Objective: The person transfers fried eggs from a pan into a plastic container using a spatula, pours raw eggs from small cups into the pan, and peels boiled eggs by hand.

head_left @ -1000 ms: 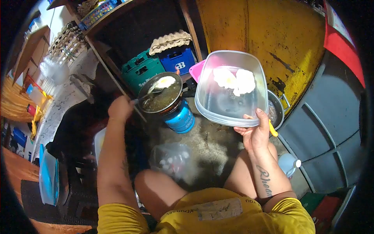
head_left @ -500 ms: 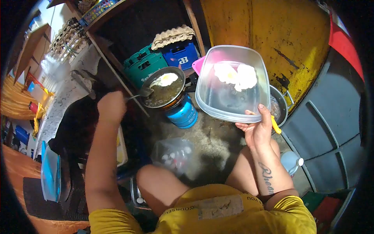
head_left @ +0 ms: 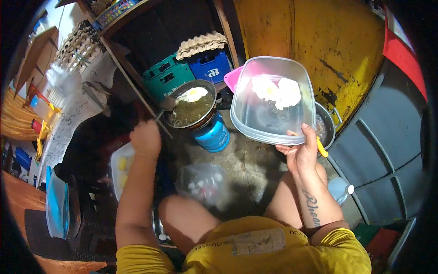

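My left hand [head_left: 146,138] is closed around the handle of a spatula [head_left: 169,103], whose blade is over the left rim of the frying pan [head_left: 189,119]. In the pan, a fried egg [head_left: 194,94] with a white edge lies in dark oil toward the back. The pan stands on a burner atop a small blue gas cylinder [head_left: 213,137]. With my right hand [head_left: 302,153] I grip the near edge of a clear plastic container [head_left: 273,130], tilted toward me. Fried eggs [head_left: 276,91] lie together at its far end.
Behind the pan are a green crate [head_left: 166,77] and a blue crate [head_left: 207,66] topped with egg trays [head_left: 202,44]. A metal pot [head_left: 326,121] sits behind the container. A bag of eggshells [head_left: 200,182] lies on the floor; a white tray [head_left: 114,176] with yellow pieces is left.
My left hand has moved right and down, drawing the spatula from over the oil back to the pan's left rim. The white tray shows more. My right hand holds the container nearly still.
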`<state>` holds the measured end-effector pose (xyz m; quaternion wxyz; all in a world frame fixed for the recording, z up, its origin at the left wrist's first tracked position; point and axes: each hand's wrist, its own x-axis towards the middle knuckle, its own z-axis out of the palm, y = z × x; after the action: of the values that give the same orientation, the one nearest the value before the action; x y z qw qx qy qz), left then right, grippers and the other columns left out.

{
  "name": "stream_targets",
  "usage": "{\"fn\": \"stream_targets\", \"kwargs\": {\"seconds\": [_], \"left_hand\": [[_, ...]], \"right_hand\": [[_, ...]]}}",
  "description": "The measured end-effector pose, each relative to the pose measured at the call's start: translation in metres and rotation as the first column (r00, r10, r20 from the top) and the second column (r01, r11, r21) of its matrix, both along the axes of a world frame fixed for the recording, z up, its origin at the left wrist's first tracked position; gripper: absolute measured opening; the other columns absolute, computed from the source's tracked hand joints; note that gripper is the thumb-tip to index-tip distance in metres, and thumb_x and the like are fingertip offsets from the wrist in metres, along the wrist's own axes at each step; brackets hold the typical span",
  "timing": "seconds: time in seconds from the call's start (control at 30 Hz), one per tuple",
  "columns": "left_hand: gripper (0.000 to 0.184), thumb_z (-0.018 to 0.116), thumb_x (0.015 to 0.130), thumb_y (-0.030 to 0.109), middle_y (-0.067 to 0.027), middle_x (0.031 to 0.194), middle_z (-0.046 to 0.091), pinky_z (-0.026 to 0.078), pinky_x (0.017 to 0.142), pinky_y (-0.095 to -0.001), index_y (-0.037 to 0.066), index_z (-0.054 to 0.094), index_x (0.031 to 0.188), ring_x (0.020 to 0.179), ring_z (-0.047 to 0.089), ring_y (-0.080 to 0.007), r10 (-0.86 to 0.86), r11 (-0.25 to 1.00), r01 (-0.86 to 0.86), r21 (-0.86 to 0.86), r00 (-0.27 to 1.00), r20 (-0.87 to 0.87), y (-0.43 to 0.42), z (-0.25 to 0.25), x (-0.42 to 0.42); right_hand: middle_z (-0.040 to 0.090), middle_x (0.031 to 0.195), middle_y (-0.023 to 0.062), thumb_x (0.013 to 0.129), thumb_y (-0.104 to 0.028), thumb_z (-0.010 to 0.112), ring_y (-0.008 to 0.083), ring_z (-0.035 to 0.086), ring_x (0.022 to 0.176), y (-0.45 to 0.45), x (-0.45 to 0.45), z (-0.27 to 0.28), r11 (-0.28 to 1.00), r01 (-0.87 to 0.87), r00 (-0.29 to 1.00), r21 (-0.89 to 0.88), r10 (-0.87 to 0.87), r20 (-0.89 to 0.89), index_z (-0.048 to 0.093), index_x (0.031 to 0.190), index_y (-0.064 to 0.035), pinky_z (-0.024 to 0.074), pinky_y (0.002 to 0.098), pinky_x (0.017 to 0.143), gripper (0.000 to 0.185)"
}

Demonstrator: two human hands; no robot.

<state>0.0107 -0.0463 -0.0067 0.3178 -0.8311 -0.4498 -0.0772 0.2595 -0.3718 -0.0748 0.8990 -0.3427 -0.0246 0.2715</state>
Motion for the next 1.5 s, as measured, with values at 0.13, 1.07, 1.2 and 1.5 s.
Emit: {"fn": "stream_targets", "kwargs": {"seconds": [0.13, 1.07, 1.2, 1.5], "left_hand": [[0.016, 0.053, 0.090, 0.016, -0.0144, 0.096, 0.069, 0.056, 0.072, -0.0468, 0.010, 0.067, 0.093, 0.091, 0.069, -0.0328, 0.017, 0.997, -0.010, -0.071, 0.994, 0.104, 0.007, -0.008, 0.004], [0.010, 0.056, 0.088, 0.014, -0.0126, 0.090, 0.066, 0.056, 0.068, -0.0456, 0.010, 0.065, 0.091, 0.086, 0.068, -0.0322, -0.088, 0.996, 0.079, 0.050, 0.975, 0.203, 0.025, -0.029, 0.002], [0.009, 0.057, 0.088, 0.015, -0.0130, 0.088, 0.066, 0.056, 0.068, -0.0462, 0.010, 0.064, 0.091, 0.084, 0.068, -0.0326, -0.116, 0.991, 0.097, 0.088, 0.966, 0.232, 0.008, -0.009, 0.001], [0.017, 0.059, 0.090, 0.022, -0.0171, 0.089, 0.069, 0.055, 0.072, -0.0486, 0.007, 0.066, 0.095, 0.085, 0.068, -0.0368, -0.019, 0.998, 0.032, -0.061, 0.979, 0.203, 0.002, 0.000, -0.035]], "right_hand": [[0.055, 0.094, 0.0152, 0.088, -0.035, 0.065, 0.0296, 0.066, 0.061, 0.002, -0.001, 0.000, 1.000, 0.006, 1.000, -0.002, -0.006, 0.008, 0.037, 0.118, -0.0106, 0.0624, 0.0406, 0.050, 0.048], [0.054, 0.095, 0.0144, 0.089, -0.036, 0.065, 0.0297, 0.067, 0.062, -0.001, 0.001, 0.000, 1.000, 0.013, 1.000, -0.011, -0.013, 0.013, 0.037, 0.116, -0.0114, 0.0624, 0.0416, 0.051, 0.046], [0.054, 0.094, 0.0142, 0.089, -0.036, 0.065, 0.0295, 0.067, 0.063, 0.000, 0.000, 0.000, 1.000, 0.014, 1.000, -0.016, -0.014, 0.007, 0.037, 0.117, -0.0107, 0.0626, 0.0417, 0.051, 0.046], [0.053, 0.097, 0.0154, 0.088, -0.036, 0.065, 0.0299, 0.066, 0.063, -0.001, 0.000, -0.001, 1.000, -0.001, 1.000, -0.003, 0.001, -0.005, 0.038, 0.117, -0.0106, 0.0627, 0.0412, 0.052, 0.047]]}}
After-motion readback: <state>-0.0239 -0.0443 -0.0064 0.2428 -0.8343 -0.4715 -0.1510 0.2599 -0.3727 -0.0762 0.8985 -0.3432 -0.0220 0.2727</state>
